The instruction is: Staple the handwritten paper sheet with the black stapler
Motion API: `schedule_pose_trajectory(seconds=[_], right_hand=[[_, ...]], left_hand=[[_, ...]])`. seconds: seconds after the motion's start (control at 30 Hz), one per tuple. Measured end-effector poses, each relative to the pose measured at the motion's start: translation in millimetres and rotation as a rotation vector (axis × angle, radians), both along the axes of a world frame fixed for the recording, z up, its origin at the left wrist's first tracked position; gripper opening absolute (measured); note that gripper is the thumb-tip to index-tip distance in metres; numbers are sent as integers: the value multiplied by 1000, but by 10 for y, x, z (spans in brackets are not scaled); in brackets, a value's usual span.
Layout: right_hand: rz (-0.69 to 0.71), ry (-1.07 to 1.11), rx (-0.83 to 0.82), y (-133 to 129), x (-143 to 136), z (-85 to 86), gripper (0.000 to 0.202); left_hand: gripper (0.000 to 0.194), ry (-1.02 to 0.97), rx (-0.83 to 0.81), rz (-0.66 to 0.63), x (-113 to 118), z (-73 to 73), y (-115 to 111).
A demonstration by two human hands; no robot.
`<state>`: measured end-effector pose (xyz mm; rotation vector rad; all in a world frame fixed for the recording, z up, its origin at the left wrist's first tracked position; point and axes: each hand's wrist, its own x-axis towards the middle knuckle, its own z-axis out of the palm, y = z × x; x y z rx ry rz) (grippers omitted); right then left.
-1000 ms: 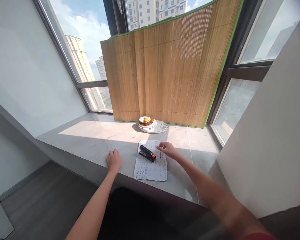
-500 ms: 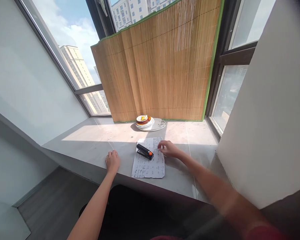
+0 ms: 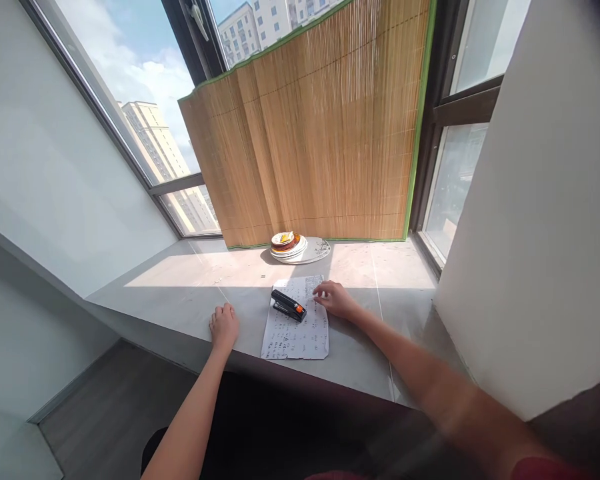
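A black stapler (image 3: 289,305) with an orange spot at its near end lies at a slant on a sheet of paper (image 3: 294,343) covered in handwriting. The paper rests near the front edge of the pale window sill. My right hand (image 3: 334,297) is over the paper's right edge, beside the stapler and apart from it. Its fingers are bent and spread, and nothing shows in them. To the left of the paper, my left hand (image 3: 224,327) rests on the sill. Its fingers are curled in, and I see nothing held there.
A stack of small plates (image 3: 287,247) sits on a white oval platter (image 3: 318,249) at the back of the sill (image 3: 170,307). Behind it a bamboo blind (image 3: 315,147) with green edging covers part of the window. A white wall (image 3: 510,253) bounds the right side.
The view has shifted slightly. Both hands, the stapler and the paper keep nearly the same places.
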<state>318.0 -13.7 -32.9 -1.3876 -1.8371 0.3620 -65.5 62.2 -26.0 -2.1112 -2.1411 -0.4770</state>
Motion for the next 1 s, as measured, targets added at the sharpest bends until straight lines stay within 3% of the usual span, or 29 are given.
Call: schedule_pose_trajectory(seconds=[0.1, 0.2, 0.27, 0.37, 0.43, 0.53, 0.6, 0.73, 0.83, 1.0], right_hand=[[15, 54, 46, -86, -208, 84, 27], [45, 23, -20, -116, -420, 144, 59], [72, -36, -86, -89, -506, 158, 68], [158, -78, -118, -6, -537, 143, 34], [212, -69, -74, 52, -517, 112, 14], [214, -26, -8, 132, -469, 44, 7], [203, 9, -9, 180, -438, -7, 11], [165, 124, -15, 232, -391, -101, 30], [144, 227, -46, 212, -370, -136, 32], [300, 180, -84, 139, -368, -111, 36]], left_hand=[[34, 25, 11, 0, 8, -29, 12], [36, 75, 22, -1, 18, -56, 27], [36, 116, 20, -3, 38, -62, 28], [36, 95, 75, -61, 137, -64, 19], [40, -28, 128, -205, 279, -79, 20], [48, -241, 86, -515, 562, -134, 43], [46, -270, 24, -615, 718, -178, 56], [42, -250, -57, -620, 796, -238, 49], [41, -249, -64, -587, 735, -268, 41], [46, -275, -50, -568, 698, -308, 51]])
